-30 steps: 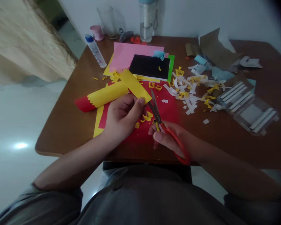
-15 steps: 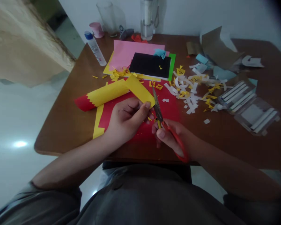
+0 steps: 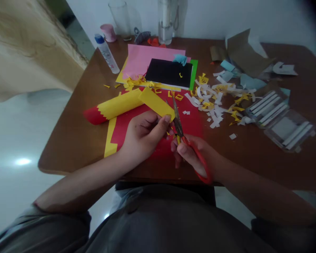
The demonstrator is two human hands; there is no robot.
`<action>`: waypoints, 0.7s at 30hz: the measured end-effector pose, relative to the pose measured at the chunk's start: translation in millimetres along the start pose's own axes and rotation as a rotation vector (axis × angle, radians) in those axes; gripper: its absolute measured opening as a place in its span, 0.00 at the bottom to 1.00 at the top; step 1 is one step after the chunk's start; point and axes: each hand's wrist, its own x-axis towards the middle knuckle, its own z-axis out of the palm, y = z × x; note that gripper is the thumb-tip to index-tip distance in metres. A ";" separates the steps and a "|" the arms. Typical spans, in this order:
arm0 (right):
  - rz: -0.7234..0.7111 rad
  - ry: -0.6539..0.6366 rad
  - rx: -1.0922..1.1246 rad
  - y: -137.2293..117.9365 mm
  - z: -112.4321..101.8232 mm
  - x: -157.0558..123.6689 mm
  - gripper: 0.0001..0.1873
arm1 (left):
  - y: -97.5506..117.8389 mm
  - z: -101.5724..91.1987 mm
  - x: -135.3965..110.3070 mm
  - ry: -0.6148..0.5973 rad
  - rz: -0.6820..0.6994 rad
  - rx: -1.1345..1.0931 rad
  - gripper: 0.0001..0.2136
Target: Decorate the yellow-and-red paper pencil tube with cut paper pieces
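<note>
My left hand (image 3: 144, 135) pinches the end of a yellow paper strip (image 3: 156, 103) between thumb and fingers, above a red paper sheet (image 3: 189, 123). My right hand (image 3: 191, 153) grips red-handled scissors (image 3: 177, 123), with the metal blades pointing up at the strip's end and almost touching it. Behind my left hand lies a rolled yellow and red paper tube (image 3: 118, 107) with a zigzag edge. A yellow paper band (image 3: 110, 137) with a stepped edge runs along the red sheet's left side.
A wooden table (image 3: 68, 123) bears a pink sheet (image 3: 144, 59), a black card (image 3: 168, 73), a glue bottle (image 3: 106, 58) and a glass (image 3: 118, 17). Yellow and white paper scraps (image 3: 213, 102) lie right, near a plastic package (image 3: 279, 126) and brown cardboard (image 3: 244, 52).
My left hand has shifted right, carrying the strip's end closer to the scissor blades. The strip now lies at a steeper angle, and the scissors stay close to their earlier position.
</note>
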 end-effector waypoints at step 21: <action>-0.013 0.020 -0.102 -4.5 -11.3 -5.4 0.44 | 15.3 -25.7 14.3 -0.242 0.007 -0.058 0.19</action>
